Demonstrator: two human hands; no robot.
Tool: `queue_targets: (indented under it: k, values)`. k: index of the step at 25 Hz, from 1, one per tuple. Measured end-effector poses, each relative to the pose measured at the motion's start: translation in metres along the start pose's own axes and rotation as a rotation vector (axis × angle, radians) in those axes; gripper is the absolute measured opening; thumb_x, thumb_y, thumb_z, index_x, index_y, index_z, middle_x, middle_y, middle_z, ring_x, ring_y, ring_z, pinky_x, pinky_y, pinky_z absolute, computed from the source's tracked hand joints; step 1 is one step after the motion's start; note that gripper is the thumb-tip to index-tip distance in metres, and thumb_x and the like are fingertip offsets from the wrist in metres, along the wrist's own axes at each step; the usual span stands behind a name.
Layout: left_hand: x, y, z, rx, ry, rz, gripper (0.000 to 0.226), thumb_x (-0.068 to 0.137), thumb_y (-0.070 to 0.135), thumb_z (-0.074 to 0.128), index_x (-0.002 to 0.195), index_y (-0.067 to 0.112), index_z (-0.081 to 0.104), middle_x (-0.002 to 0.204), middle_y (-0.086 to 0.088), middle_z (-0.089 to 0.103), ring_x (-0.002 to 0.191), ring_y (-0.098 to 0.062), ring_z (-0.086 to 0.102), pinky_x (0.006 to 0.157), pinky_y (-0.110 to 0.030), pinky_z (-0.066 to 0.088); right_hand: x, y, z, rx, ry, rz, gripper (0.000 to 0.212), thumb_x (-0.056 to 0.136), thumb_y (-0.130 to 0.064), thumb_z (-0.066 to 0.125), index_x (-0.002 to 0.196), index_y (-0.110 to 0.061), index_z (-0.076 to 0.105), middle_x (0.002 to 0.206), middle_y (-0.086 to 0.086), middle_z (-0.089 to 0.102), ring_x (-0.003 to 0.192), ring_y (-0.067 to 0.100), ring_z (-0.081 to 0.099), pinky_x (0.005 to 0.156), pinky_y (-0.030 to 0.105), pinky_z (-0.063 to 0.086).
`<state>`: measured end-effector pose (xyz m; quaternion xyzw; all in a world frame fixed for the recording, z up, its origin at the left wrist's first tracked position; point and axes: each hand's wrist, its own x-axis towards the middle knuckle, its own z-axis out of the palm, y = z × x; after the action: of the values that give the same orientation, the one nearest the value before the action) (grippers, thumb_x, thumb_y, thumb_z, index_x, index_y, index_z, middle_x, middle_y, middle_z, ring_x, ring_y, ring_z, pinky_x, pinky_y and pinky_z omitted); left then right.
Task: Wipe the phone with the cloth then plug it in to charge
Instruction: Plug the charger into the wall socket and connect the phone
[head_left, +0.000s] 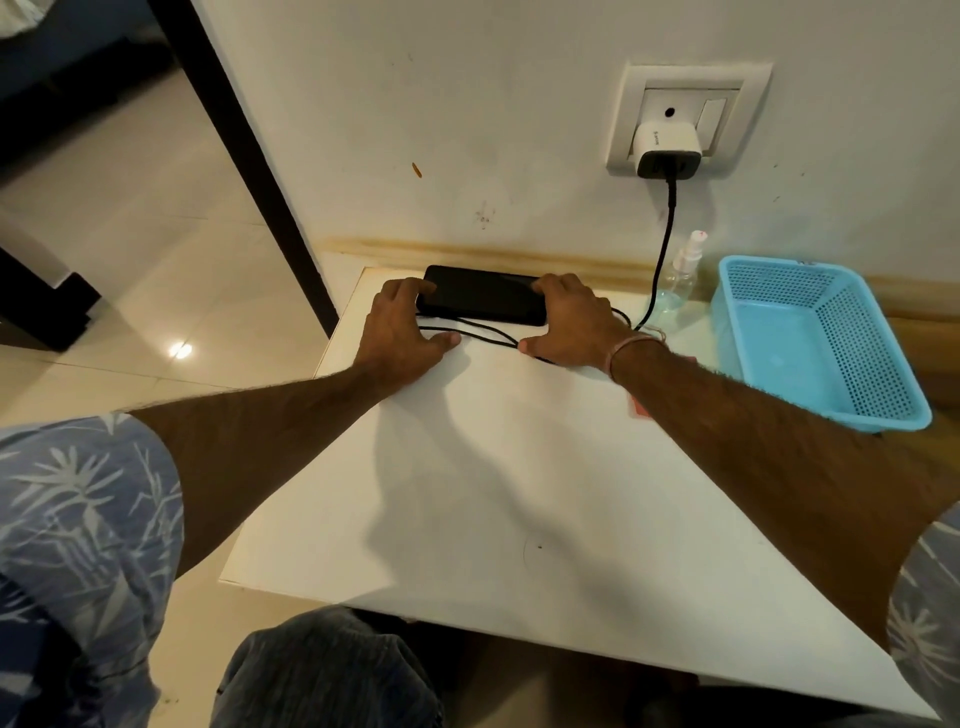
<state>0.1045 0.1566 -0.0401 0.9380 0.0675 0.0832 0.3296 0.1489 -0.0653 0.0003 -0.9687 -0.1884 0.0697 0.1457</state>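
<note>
From the head camera, the phone (482, 295) lies flat at the far edge of the white tabletop (493, 467), against the wall. The left hand (402, 325) and right hand (571, 322) grip its two ends (fingers curled over them, thumbs spread on the tabletop). A black cable (660, 260) runs from the wall charger (665, 148) down past a blue basket (815, 343).

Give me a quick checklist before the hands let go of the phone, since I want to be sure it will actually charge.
1. Charger adapter seated in wall socket: ok.
2. Cable joined to adapter: ok.
3. Cable end plugged into phone: cannot tell, hidden under the hands.
4. Phone flat on table by the wall: ok.
5. Left hand and right hand at the phone's ends: ok.
6. Screen showing charging: not ok, dark.
</note>
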Motion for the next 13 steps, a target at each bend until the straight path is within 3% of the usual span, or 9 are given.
queue_targets:
  k: [2,4,6,9,11,13]
  values:
    - [0.005,0.005,-0.001,0.041,0.052,0.025,0.068,0.082,0.044,0.079,0.137,0.017,0.05,0.144,-0.008,0.048,0.131,-0.028,0.044,0.108,-0.043,0.036,-0.013,-0.008,-0.005,0.092,0.146,-0.029,0.06,0.081,-0.028,0.071,0.132,-0.01,0.045,0.131,0.012,0.046,0.117,0.03,0.05,0.098,0.038,0.043]
    - [0.014,0.011,0.0,0.102,0.046,0.054,0.071,0.082,0.046,0.078,0.14,0.018,0.048,0.146,-0.008,0.047,0.134,-0.029,0.041,0.111,-0.045,0.033,-0.032,-0.016,-0.02,0.274,0.471,-0.112,0.036,0.086,-0.02,0.066,0.119,-0.011,0.055,0.118,0.007,0.056,0.097,0.021,0.06,0.083,0.025,0.049]
    - [0.022,0.015,0.001,0.078,-0.006,-0.014,0.078,0.081,0.041,0.08,0.145,0.016,0.044,0.151,-0.01,0.042,0.138,-0.031,0.038,0.112,-0.047,0.033,-0.048,-0.015,-0.048,0.455,0.815,-0.146,0.018,0.088,-0.019,0.063,0.105,-0.015,0.059,0.102,-0.001,0.062,0.075,0.008,0.061,0.067,0.01,0.046]
    - [0.022,0.023,-0.001,0.036,0.049,-0.151,0.081,0.081,0.037,0.079,0.148,0.013,0.04,0.155,-0.011,0.038,0.142,-0.032,0.034,0.116,-0.049,0.031,-0.059,0.01,-0.095,0.663,1.181,0.016,0.006,0.088,-0.021,0.062,0.092,-0.018,0.06,0.082,-0.013,0.064,0.06,0.001,0.059,0.059,0.012,0.047]
    - [0.01,0.037,0.004,0.133,0.075,0.032,0.072,0.086,0.033,0.075,0.147,0.011,0.043,0.154,-0.012,0.041,0.143,-0.032,0.035,0.118,-0.048,0.025,-0.053,0.031,-0.114,0.785,1.168,0.178,0.008,0.088,-0.016,0.059,0.094,-0.016,0.063,0.085,-0.01,0.067,0.073,0.005,0.065,0.072,0.029,0.057]
    - [-0.006,0.058,0.013,0.079,-0.026,0.241,0.065,0.09,0.029,0.071,0.147,0.011,0.044,0.153,-0.01,0.045,0.143,-0.03,0.036,0.117,-0.043,0.026,-0.042,0.046,-0.119,0.835,1.023,0.27,0.021,0.088,-0.005,0.054,0.102,-0.014,0.065,0.097,-0.002,0.07,0.09,0.014,0.067,0.085,0.037,0.056]
